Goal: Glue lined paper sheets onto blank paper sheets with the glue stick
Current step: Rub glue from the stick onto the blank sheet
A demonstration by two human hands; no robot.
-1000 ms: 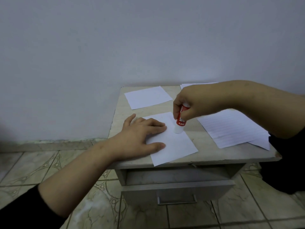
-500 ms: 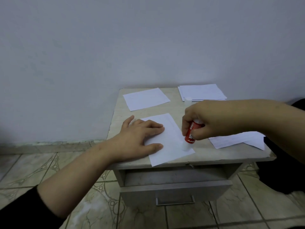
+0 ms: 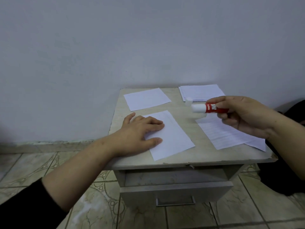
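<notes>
My left hand point(image 3: 140, 133) lies flat, fingers spread, on the left part of a white sheet point(image 3: 175, 139) in the middle of the small table point(image 3: 181, 158). My right hand point(image 3: 244, 118) holds the red and white glue stick point(image 3: 209, 108) lifted above the table, lying sideways with its white end pointing left. The stick's white cap point(image 3: 188, 101) stands on the table behind it. A lined sheet point(image 3: 221, 131) lies under my right hand on another sheet.
A single white sheet point(image 3: 146, 98) lies at the back left of the table and a stack of sheets point(image 3: 201, 92) at the back right. The table stands against a wall, with a drawer point(image 3: 175, 194) slightly pulled out below. Tiled floor surrounds it.
My right hand has lifted the glue stick off the middle sheet and swung it up and to the right, turning it sideways. My left hand stays on the sheet.
</notes>
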